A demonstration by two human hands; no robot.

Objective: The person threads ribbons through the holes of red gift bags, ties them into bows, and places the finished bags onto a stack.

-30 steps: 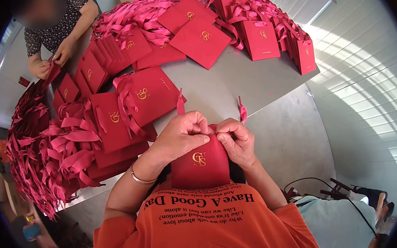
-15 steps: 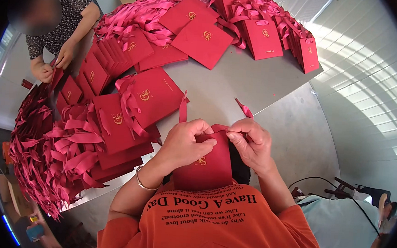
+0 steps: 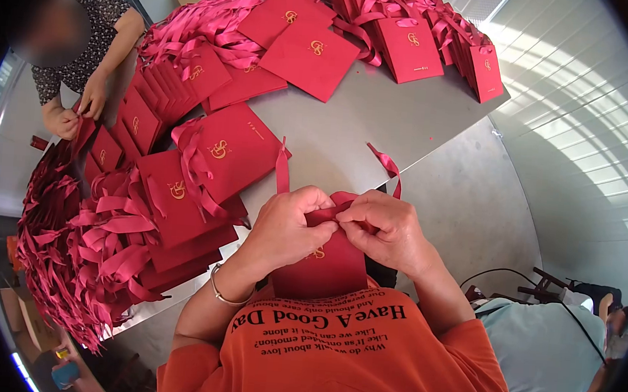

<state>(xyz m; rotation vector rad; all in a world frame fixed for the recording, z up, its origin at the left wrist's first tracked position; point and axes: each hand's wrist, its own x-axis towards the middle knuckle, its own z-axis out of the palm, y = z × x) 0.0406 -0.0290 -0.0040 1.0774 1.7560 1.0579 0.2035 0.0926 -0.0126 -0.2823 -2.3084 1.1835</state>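
A red paper bag [image 3: 320, 269] with a gold logo rests upright against my orange shirt. My left hand [image 3: 298, 220] pinches the red ribbon at the bag's top edge, fingers closed. On the other side my right hand [image 3: 379, 226] is closed on the same ribbon, its fingertips near the left thumb. One loose ribbon end [image 3: 282, 166] stands up beyond my left hand, and another ribbon end [image 3: 387, 161] curls up beyond my right hand. The exact spot where the fingers meet the ribbon is partly hidden.
Stacked red bags [image 3: 233, 150] with ribbons lie at the left of the grey table [image 3: 333, 135]. More bags [image 3: 410, 50] line its far side. A co-worker [image 3: 96, 31] handles a bag at the upper left. Another person [image 3: 536, 353] is at the lower right.
My right hand has moved left, closer to my left hand, and the ribbon end beyond it now hangs in a longer curve. The view has shifted slightly.
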